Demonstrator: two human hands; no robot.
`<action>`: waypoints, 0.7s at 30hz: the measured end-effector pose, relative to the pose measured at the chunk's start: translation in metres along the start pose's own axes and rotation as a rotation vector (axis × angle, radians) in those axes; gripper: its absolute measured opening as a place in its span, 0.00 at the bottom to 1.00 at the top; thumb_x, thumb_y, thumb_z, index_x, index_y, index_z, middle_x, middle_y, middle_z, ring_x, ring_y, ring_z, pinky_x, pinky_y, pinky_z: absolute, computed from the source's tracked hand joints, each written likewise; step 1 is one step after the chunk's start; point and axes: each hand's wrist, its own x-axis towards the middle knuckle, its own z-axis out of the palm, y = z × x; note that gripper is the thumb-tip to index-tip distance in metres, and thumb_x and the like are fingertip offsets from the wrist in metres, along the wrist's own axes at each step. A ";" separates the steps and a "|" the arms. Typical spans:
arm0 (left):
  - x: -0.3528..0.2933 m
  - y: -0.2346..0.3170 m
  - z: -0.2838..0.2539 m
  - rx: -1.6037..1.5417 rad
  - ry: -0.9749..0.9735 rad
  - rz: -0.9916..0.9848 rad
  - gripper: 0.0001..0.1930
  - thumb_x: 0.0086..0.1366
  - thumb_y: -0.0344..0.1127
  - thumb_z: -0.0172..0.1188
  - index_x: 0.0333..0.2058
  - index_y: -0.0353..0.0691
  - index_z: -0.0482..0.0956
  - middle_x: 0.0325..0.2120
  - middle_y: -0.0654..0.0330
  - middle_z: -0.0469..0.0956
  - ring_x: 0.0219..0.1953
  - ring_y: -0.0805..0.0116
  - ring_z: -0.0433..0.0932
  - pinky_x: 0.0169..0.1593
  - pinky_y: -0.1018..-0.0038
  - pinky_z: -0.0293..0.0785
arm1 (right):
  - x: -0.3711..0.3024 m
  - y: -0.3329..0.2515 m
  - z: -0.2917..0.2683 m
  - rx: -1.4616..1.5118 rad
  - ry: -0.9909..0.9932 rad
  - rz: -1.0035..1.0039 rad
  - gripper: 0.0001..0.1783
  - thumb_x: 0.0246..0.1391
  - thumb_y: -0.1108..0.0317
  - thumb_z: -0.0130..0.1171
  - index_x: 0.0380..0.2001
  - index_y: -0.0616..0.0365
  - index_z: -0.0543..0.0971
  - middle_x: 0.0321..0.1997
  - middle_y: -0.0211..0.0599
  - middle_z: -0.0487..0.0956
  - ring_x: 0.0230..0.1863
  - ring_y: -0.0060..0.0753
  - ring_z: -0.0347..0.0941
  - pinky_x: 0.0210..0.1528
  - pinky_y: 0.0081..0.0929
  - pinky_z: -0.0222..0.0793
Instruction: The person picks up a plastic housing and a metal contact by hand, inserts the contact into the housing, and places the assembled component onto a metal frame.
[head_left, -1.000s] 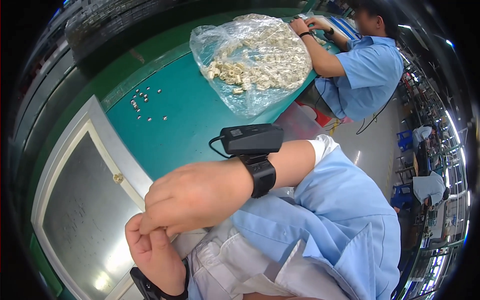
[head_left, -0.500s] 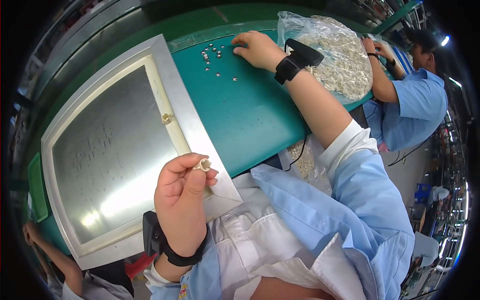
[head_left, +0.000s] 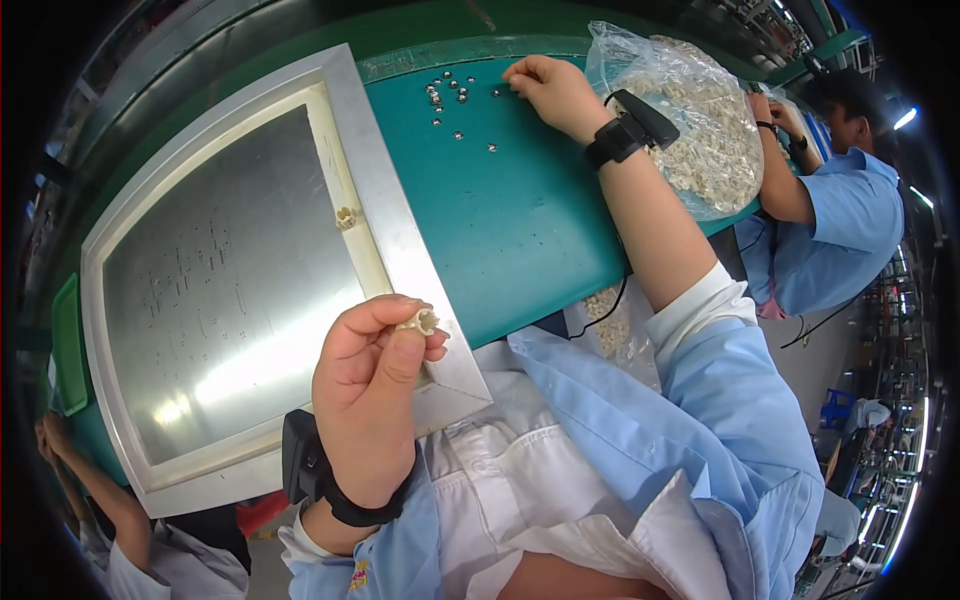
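My left hand is closed in a pinch on a small cream-coloured plastic socket, short and tubular with a notched rim, its open end facing right. The hand is over the near right corner of a metal-framed panel. At the far side of the green table, my right hand has its fingertips drawn together just beside a small shiny metal piece. Whatever is between those fingertips is too small to make out. Several more metal pieces lie scattered left of that hand.
Another cream socket rests on the panel's inner right ledge. A clear plastic bag full of cream parts lies right of my right wrist. A green tray is at far left. A co-worker sits at right; another person's arms show lower left.
The view has shifted slightly. My right hand has drawn a little to the right and its fingers have closed together, uncovering a metal piece. My left hand still holds the socket.
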 end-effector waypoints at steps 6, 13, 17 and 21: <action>-0.002 0.001 -0.001 0.026 0.009 0.010 0.10 0.63 0.30 0.49 0.42 0.33 0.68 0.36 0.59 0.71 0.36 0.73 0.71 0.41 0.78 0.67 | -0.001 -0.009 0.011 -0.262 -0.019 -0.135 0.09 0.50 0.66 0.54 0.32 0.59 0.76 0.29 0.37 0.74 0.32 0.35 0.71 0.36 0.28 0.67; 0.001 0.001 -0.003 -0.002 0.017 -0.003 0.10 0.63 0.30 0.51 0.41 0.33 0.69 0.34 0.60 0.74 0.35 0.75 0.73 0.42 0.79 0.69 | 0.000 -0.001 0.013 -0.403 0.063 -0.253 0.06 0.52 0.68 0.53 0.30 0.59 0.74 0.30 0.36 0.75 0.32 0.30 0.71 0.36 0.24 0.67; 0.000 0.000 -0.004 -0.006 0.033 0.002 0.10 0.63 0.31 0.50 0.42 0.33 0.69 0.34 0.60 0.74 0.34 0.75 0.73 0.42 0.80 0.69 | -0.005 -0.021 -0.001 0.470 -0.154 0.100 0.06 0.54 0.69 0.52 0.33 0.58 0.73 0.31 0.31 0.74 0.33 0.23 0.70 0.36 0.19 0.66; 0.000 0.000 -0.004 -0.020 0.029 -0.015 0.11 0.63 0.31 0.50 0.42 0.33 0.69 0.33 0.60 0.74 0.34 0.75 0.73 0.42 0.80 0.69 | -0.015 -0.035 -0.017 0.996 -0.399 0.158 0.07 0.55 0.70 0.52 0.37 0.59 0.72 0.32 0.29 0.74 0.34 0.19 0.69 0.36 0.15 0.66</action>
